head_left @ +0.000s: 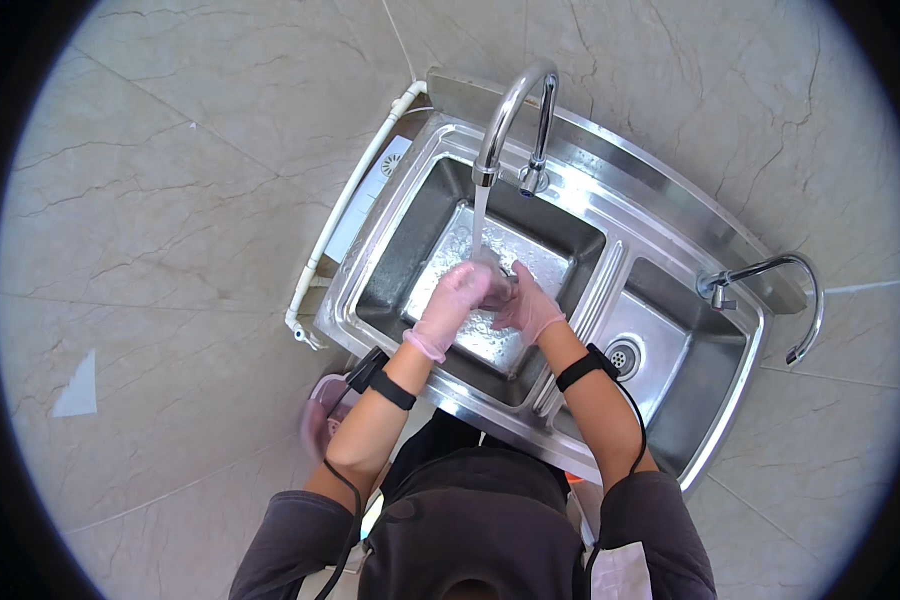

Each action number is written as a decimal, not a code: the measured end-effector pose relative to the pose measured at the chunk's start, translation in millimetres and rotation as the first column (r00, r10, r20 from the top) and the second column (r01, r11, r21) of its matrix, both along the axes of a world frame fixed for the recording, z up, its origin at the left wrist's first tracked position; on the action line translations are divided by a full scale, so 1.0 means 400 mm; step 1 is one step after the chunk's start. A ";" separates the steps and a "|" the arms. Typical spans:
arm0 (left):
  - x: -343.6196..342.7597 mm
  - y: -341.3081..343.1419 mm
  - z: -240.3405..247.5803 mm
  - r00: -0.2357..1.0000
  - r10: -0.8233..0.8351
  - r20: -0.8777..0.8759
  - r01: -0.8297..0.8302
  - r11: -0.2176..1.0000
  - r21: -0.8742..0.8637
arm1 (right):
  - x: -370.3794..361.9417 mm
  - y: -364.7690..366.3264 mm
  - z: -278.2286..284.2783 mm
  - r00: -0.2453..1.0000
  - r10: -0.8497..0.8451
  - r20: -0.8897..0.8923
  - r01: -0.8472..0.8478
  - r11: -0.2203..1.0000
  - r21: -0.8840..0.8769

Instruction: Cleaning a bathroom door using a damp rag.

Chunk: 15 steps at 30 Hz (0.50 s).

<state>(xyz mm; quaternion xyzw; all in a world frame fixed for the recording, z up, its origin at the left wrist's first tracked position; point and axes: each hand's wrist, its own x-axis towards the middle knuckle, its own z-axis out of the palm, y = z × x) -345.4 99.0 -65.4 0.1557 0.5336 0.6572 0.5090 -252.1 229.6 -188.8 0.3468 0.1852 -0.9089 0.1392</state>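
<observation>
Both my hands wear thin pink see-through gloves and meet over the left basin (380, 290) of a steel double sink. Water (479, 222) runs from the tall curved faucet (510, 105) onto them. My left hand (462, 292) is closed and partly smeared by motion. Curled around from the other side is my right hand (532, 306), its thumb pointing up. Between them is a small greyish thing (497, 290), blurred and mostly covered by the gloves, so its kind cannot be made out. Wet drops cover the basin floor below.
To the right lies a second basin (660, 340) with a round drain (623, 358) and its own curved faucet (808, 290). A white pipe (355, 205) runs along the sink's left side. A pink bucket-like container (317, 425) stands below my left forearm.
</observation>
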 end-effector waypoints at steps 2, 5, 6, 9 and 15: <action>0.020 -0.035 -0.058 0.997 0.010 -0.077 -0.016 0.997 -0.079 | -0.023 -0.044 0.010 0.984 -0.164 0.067 0.172 0.975 -0.141; 0.049 -0.090 -0.115 0.885 -0.373 -0.280 0.319 0.922 -0.221 | -0.005 -0.016 -0.024 0.982 0.106 -0.153 0.103 0.380 0.919; 0.064 -0.101 -0.131 0.852 -0.420 -0.313 0.349 0.901 -0.259 | -0.001 0.005 -0.058 0.984 0.098 -0.148 0.102 0.372 0.923; 0.054 -0.146 -0.219 0.824 -0.344 -0.450 0.237 0.931 -0.277 | -0.066 0.017 -0.022 0.909 -0.416 -0.033 0.417 0.901 0.117; 0.021 -0.029 -0.122 0.715 0.442 0.542 -0.310 0.895 -0.321 | -0.052 -0.067 0.213 0.915 -0.267 -0.303 0.342 0.912 0.226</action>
